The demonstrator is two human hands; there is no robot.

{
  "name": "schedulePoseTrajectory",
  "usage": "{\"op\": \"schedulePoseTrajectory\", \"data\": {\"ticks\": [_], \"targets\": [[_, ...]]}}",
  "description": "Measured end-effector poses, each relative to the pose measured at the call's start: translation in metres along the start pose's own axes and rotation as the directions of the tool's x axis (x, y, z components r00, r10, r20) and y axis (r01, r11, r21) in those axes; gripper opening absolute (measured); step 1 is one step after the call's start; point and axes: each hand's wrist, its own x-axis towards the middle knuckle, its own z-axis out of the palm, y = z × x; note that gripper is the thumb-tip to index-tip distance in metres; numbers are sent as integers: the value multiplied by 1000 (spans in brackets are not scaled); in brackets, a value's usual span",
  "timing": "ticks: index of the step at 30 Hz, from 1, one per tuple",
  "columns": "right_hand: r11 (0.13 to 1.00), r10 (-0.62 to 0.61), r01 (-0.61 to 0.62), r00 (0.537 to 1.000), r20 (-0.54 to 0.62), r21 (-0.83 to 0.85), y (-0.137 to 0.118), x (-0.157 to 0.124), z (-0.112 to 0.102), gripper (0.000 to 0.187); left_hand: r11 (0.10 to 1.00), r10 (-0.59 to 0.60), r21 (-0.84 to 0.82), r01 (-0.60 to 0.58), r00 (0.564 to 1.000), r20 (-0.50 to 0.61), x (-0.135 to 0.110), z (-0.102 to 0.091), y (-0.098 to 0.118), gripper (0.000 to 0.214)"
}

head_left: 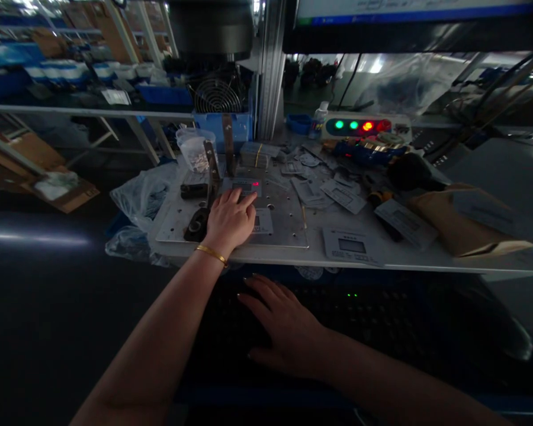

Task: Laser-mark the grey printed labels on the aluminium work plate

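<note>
So from where I'm standing, this looks like the positioning step: the left hand [232,220] lies mid-frame, fingers fanned out over a panel [243,185] on the metal plate [286,220], a red glow near its top right corner. That grip's spread, not pinching anything. The right hand [288,331], bottom centre, hangs over the keyboard [368,313], grip loosely spread too; can't tell if it touches any keys. I'd guess the next move calls for holding the panel steady and maybe a keypress.

Count-wise: two panels on the plate, one more on the tabletop [288,255] right of centre, plus a messy overlapping pile behind that I can't count. One tub [196,152] left of centre, one bracelet [212,254], two green lights [339,125] upper right.
</note>
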Motion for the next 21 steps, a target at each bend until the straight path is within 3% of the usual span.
{"op": "schedulePoseTrajectory", "data": {"ticks": [8, 16, 21], "targets": [[999, -25, 27, 999, 48, -40, -4, 6, 10, 106, 1000, -1, 2, 1, 1000, 7, 1, -1, 0, 41], [997, -48, 43, 997, -64, -71, -12, 40, -5, 59, 1000, 5, 30, -5, 1000, -11, 2, -2, -1, 42], [997, -81, 77, 981, -174, -31, -15, 31, -19, 47, 999, 24, 47, -23, 999, -22, 3, -2, -3, 41]]}}
